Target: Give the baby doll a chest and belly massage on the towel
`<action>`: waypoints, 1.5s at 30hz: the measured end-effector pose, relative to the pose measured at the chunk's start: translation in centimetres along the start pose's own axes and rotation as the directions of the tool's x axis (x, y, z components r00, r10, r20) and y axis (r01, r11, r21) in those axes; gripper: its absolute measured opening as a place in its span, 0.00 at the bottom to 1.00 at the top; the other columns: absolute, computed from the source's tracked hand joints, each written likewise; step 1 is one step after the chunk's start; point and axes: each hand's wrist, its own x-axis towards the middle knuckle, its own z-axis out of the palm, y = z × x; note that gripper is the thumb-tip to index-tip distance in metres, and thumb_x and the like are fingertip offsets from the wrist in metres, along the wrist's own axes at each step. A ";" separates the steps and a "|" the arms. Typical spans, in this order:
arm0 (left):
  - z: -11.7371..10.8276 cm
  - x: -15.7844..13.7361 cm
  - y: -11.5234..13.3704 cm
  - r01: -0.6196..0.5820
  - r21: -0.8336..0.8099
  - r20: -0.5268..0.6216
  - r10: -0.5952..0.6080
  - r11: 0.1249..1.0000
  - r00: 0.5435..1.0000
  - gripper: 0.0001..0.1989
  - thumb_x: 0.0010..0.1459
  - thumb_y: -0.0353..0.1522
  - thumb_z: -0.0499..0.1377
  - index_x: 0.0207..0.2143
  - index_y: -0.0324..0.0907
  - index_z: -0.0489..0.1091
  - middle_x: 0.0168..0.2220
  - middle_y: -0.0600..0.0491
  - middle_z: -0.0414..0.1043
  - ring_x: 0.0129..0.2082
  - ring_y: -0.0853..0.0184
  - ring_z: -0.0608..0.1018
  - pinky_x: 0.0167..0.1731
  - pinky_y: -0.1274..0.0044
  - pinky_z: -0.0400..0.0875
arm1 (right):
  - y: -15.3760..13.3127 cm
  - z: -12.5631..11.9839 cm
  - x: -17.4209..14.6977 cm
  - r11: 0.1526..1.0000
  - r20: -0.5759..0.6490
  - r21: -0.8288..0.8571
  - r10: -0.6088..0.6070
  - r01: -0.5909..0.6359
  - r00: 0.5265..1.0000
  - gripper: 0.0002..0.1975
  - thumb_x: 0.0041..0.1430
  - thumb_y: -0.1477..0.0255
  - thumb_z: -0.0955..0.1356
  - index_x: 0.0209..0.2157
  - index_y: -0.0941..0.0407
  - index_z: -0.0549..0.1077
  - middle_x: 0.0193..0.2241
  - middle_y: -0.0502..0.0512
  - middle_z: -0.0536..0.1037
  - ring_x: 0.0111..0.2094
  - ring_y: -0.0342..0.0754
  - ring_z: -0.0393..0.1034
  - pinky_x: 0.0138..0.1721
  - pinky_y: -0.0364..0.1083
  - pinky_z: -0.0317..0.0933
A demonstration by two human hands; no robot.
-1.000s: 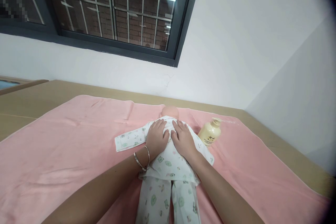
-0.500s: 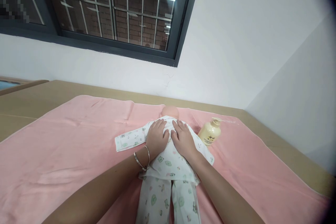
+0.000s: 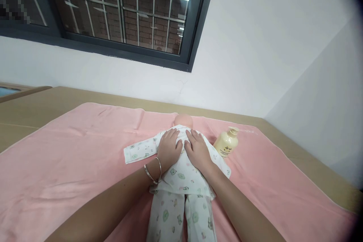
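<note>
A baby doll [image 3: 183, 121] lies stretched out with its round head toward the wall, dressed in a white top [image 3: 181, 176] and trousers [image 3: 167, 215] printed with small green figures. My left hand [image 3: 170, 149] rests flat on the upper left of the top, fingers extended. Beside it, my right hand [image 3: 198, 151] lies flat on the upper right, thumbs nearly meeting at the middle. A silver bangle [image 3: 153, 174] circles my left wrist. One sleeve [image 3: 140, 151] reaches out to the left. The doll's face is not visible.
A pink blanket [image 3: 70, 151] is spread beneath the doll over a tan surface [image 3: 22, 117]. Close to the doll's right side stands a pale yellow pump bottle [image 3: 227, 143]. Behind are a white wall [image 3: 241, 45] and a dark-framed barred window [image 3: 127, 11].
</note>
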 end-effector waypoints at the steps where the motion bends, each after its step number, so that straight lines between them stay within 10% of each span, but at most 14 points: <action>1: 0.0 0.0 0.0 0.001 -0.001 0.000 -0.001 1.000 1.000 0.18 0.59 0.29 0.51 0.50 0.37 0.69 0.53 0.42 0.71 0.55 0.55 0.71 0.57 0.59 0.66 | 0.0 0.0 0.0 1.000 0.002 -0.002 0.000 0.000 1.000 0.25 0.67 0.69 0.57 0.63 0.60 0.61 0.63 0.66 0.60 0.65 0.57 0.51 0.64 0.57 0.43; 31: -0.4 0.5 -0.2 -0.058 0.048 0.179 0.048 0.997 0.983 0.21 0.65 0.33 0.47 0.58 0.36 0.62 0.60 0.42 0.65 0.61 0.54 0.64 0.61 0.55 0.56 | -0.2 -0.3 0.2 0.997 0.023 -0.081 0.018 -0.016 1.000 0.26 0.66 0.68 0.57 0.62 0.63 0.61 0.61 0.66 0.63 0.63 0.57 0.54 0.63 0.55 0.47; 45: -0.7 0.2 0.1 -0.187 -0.029 -0.026 0.186 0.982 0.982 0.14 0.64 0.28 0.48 0.44 0.40 0.72 0.47 0.46 0.74 0.51 0.60 0.73 0.53 0.62 0.70 | -1.6 -0.6 -0.1 0.988 0.002 -0.155 0.017 -0.016 1.000 0.21 0.67 0.71 0.57 0.58 0.59 0.68 0.58 0.64 0.68 0.60 0.55 0.61 0.56 0.50 0.59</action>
